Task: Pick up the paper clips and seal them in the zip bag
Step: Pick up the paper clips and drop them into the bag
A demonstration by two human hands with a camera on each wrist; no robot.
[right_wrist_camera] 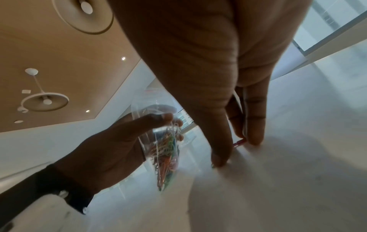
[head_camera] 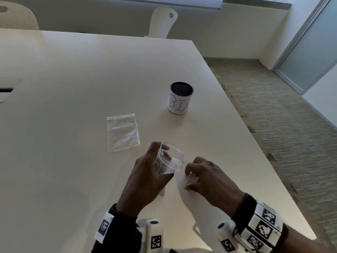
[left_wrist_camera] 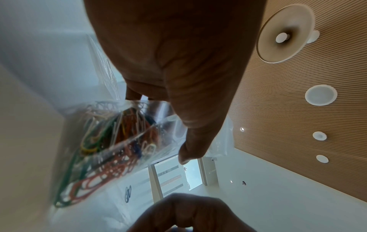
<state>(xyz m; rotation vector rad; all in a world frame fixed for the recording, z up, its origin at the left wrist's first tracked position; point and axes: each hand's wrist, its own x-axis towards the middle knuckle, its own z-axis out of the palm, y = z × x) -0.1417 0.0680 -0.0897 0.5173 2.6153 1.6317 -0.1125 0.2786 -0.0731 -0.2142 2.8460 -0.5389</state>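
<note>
My left hand [head_camera: 160,156] holds a clear zip bag [head_camera: 170,161] upright above the table, its mouth open toward the right. In the left wrist view the bag [left_wrist_camera: 111,141] holds several coloured paper clips. My right hand [head_camera: 191,178] is down on the table just right of the bag, fingers curled, pinching a red clip [right_wrist_camera: 239,143] against the tabletop. A green clip [head_camera: 187,185] lies under that hand's fingertips. Another clip [head_camera: 162,193] lies on the table below my left palm. A blue clip [left_wrist_camera: 128,193] also lies loose on the table.
A second, flat zip bag [head_camera: 123,132] lies on the white table [head_camera: 73,88] left of and beyond my hands. A black mesh cup labelled BIN [head_camera: 179,98] stands farther back. The table's right edge [head_camera: 255,148] runs close to my right hand. Chairs stand at the far side.
</note>
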